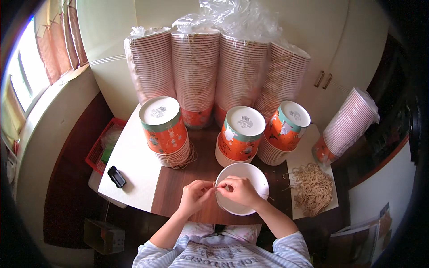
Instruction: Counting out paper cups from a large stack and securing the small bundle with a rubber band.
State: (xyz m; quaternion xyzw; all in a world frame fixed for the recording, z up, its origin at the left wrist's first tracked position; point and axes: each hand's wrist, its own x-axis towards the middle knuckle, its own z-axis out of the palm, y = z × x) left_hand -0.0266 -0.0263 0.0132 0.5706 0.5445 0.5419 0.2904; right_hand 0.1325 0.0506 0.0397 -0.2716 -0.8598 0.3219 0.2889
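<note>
A white-lined paper bucket [251,173] stands mouth up at the table's front edge. At the left side of its rim, my left hand [195,196] and my right hand [239,191] meet fingertip to fingertip. Both are closed in a pinch on a thin tan string [214,183], mostly hidden by the fingers. A loose string end shows by the bucket's right rim, beside my right wrist. Just beyond stand upside-down stacks of orange and green printed buckets: a left one [166,134], a middle one [239,145] and a right one [288,129].
Right of my arm lies a heap of tan strings [313,190]. Strings also hang on the left stack. Tall plastic-wrapped bucket stacks [195,71] line the back; another wrapped stack [351,120] leans at the right. A black case [116,177] lies left, near a red basket [96,152].
</note>
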